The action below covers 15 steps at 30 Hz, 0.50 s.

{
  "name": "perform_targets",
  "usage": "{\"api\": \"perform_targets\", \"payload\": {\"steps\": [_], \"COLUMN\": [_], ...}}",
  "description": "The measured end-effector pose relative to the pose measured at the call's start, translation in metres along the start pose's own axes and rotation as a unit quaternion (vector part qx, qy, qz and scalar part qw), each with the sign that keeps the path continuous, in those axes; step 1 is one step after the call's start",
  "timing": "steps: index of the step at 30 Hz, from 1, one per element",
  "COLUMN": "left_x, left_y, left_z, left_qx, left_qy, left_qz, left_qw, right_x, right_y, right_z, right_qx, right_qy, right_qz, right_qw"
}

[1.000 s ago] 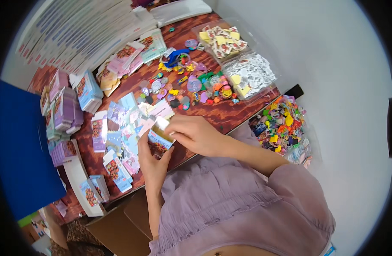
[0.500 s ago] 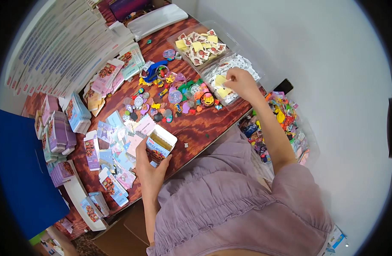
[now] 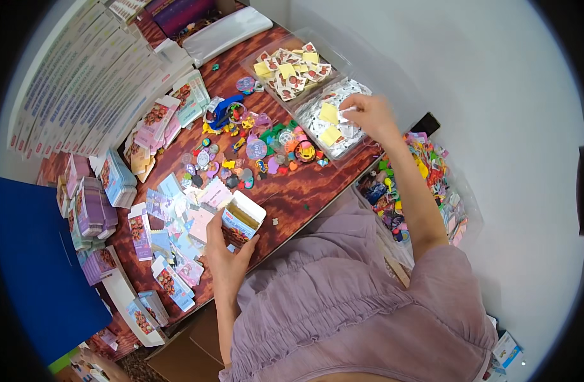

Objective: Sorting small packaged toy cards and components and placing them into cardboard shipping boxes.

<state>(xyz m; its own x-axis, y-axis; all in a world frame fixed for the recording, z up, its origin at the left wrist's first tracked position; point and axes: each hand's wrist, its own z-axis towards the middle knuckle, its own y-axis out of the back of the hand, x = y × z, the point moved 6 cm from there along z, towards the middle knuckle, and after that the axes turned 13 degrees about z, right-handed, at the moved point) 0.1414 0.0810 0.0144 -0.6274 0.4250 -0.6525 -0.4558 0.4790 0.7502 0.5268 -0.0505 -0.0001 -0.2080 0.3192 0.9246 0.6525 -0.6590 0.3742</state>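
My left hand point(image 3: 229, 258) is closed around a small open card box point(image 3: 239, 230), light blue with a colourful picture on its side. Its white top flap stands up, and something yellowish-brown shows inside. My right hand point(image 3: 371, 118) reaches over a clear plastic tray point(image 3: 305, 130) of small white printed paper pieces point(image 3: 349, 137). The fingertips are pinched together among the papers; what they hold is too small to make out. Two yellow squares point(image 3: 329, 113) lie on the papers beside them. The neighbouring compartment holds small picture cards point(image 3: 294, 81) and more yellow squares.
Small colourful trinkets point(image 3: 257, 149) spread over the middle of the table point(image 3: 285, 213). Pastel cards point(image 3: 184, 219) lie left of my left hand. Stacked boxes point(image 3: 91, 207) line the left side. A bag of trinkets point(image 3: 422, 184) and a phone point(image 3: 427, 123) are at the right.
My right hand has shifted from the yellow squares onto the white papers just right of them. The left hand still holds the box. The whole view has shifted slightly.
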Motion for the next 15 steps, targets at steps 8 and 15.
{"api": "perform_targets", "payload": {"steps": [8,15], "left_x": [0.004,0.01], "left_y": [0.003,0.012], "left_z": [-0.004,-0.013], "left_qx": [-0.014,-0.054], "left_qy": [0.004,-0.011], "left_qz": [-0.015,0.021], "left_qw": [1.0,0.998], "right_x": [0.011,0.006], "right_y": [-0.03,-0.018], "right_z": [-0.02,-0.026], "right_qx": [-0.113,-0.036], "right_qy": [0.133,-0.058], "right_qz": [-0.195,0.248], "right_qw": [0.965,0.966]}}
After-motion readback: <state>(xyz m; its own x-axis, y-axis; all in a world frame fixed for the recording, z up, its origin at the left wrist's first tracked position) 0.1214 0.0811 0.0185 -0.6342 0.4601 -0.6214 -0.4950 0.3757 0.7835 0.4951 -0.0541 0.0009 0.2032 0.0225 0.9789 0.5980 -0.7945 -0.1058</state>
